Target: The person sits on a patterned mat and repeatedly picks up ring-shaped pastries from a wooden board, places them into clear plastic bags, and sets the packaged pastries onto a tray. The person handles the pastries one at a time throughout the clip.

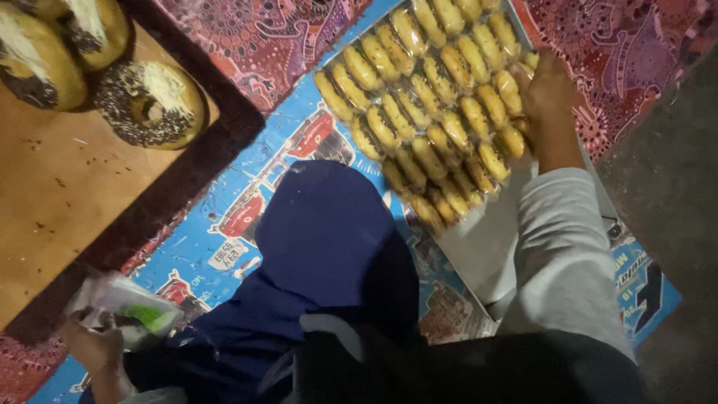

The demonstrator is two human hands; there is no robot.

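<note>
Right hand [550,90] reaching onto wrapped yellow pastries [430,97], fingers hidden among them, grasp unclear | pastries lying in rows on white tray [486,247] | left hand [93,346] gripping clear plastic packet [127,307] | chocolate doughnuts [149,101] sitting on wooden board [67,202]

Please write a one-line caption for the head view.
Right hand reaches into a tray of wrapped yellow pastries; left hand holds a plastic packet.
</note>
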